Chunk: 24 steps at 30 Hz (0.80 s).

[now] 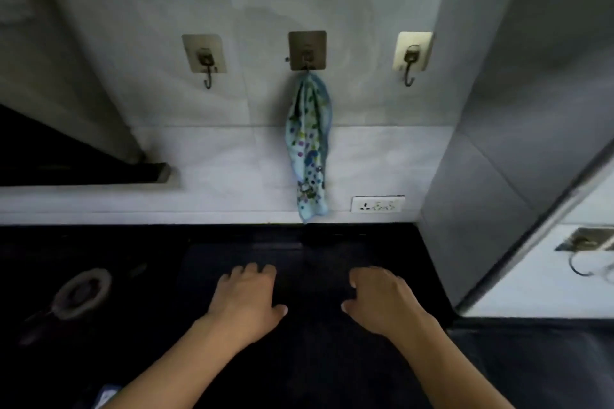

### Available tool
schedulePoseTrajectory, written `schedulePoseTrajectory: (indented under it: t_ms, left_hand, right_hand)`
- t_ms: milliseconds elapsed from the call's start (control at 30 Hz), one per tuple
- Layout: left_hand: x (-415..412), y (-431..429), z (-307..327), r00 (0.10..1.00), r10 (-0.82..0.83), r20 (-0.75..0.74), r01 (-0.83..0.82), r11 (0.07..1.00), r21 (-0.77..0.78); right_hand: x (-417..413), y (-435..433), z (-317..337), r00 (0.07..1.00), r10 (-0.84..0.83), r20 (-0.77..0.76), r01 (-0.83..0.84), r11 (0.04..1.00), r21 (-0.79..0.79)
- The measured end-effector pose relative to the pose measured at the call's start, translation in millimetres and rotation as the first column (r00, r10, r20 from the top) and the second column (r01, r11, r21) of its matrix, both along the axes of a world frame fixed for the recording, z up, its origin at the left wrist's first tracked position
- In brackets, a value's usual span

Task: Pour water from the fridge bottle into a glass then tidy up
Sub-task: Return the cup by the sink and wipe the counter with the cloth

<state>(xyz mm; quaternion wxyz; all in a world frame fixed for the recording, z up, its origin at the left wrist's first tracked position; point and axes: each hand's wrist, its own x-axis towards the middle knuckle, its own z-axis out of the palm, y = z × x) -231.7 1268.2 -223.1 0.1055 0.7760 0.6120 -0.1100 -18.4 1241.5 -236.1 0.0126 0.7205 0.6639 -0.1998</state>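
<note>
My left hand [247,299] and my right hand [382,299] rest palm down, side by side, on a black countertop [315,359]. The fingers of both are slightly curled and apart, and neither hand holds anything. No bottle and no glass are in view. The grey side of a tall appliance, possibly the fridge [531,109], rises at the right.
A blue patterned cloth [309,149] hangs from the middle of three wall hooks [307,51]. A white socket [378,204] sits low on the wall. A gas burner [83,292] lies on the counter at the left. A dark window ledge [83,166] is at far left.
</note>
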Motion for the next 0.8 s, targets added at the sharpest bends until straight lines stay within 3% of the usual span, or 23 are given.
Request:
schedulePoseTrajectory:
  t_ms: [100, 200, 300, 400, 500, 667, 800]
  left_hand:
    - [0.1, -3.5, 1.4, 0.998, 0.062, -0.012, -0.062, 0.998, 0.005]
    - [-8.9, -4.4, 4.9, 0.995, 0.101, 0.013, -0.101, 0.995, 0.027]
    - [-23.9, -3.0, 10.4, 0.989, 0.134, 0.054, -0.137, 0.99, 0.044]
    - [-42.4, -3.5, 12.9, 0.982, 0.168, 0.087, -0.172, 0.984, 0.047]
    - [-59.3, -6.6, 11.1, 0.974, 0.2, 0.102, -0.205, 0.978, 0.037]
    - [-85.4, -11.4, 6.5, 0.969, 0.215, 0.122, -0.219, 0.976, 0.018]
    - [-103.1, -7.1, 6.0, 0.97, 0.214, 0.117, -0.219, 0.976, 0.024]
  right_hand:
    - [0.6, 17.8, 3.4, 0.997, 0.072, -0.005, -0.072, 0.997, -0.012]
    - [-6.8, 47.4, 15.1, 0.989, 0.067, -0.131, -0.061, 0.997, 0.056]
    - [-14.4, 96.2, 31.8, 0.942, -0.006, -0.336, 0.094, 0.965, 0.246]
    - [-20.0, 150.6, 57.3, 0.828, -0.059, -0.558, 0.334, 0.851, 0.405]
    - [-22.5, 196.5, 84.0, 0.705, -0.034, -0.708, 0.468, 0.773, 0.428]
    - [-22.2, 243.5, 91.4, 0.627, -0.111, -0.771, 0.541, 0.773, 0.33]
    - [-24.2, 239.9, 101.5, 0.629, 0.009, -0.778, 0.555, 0.695, 0.456]
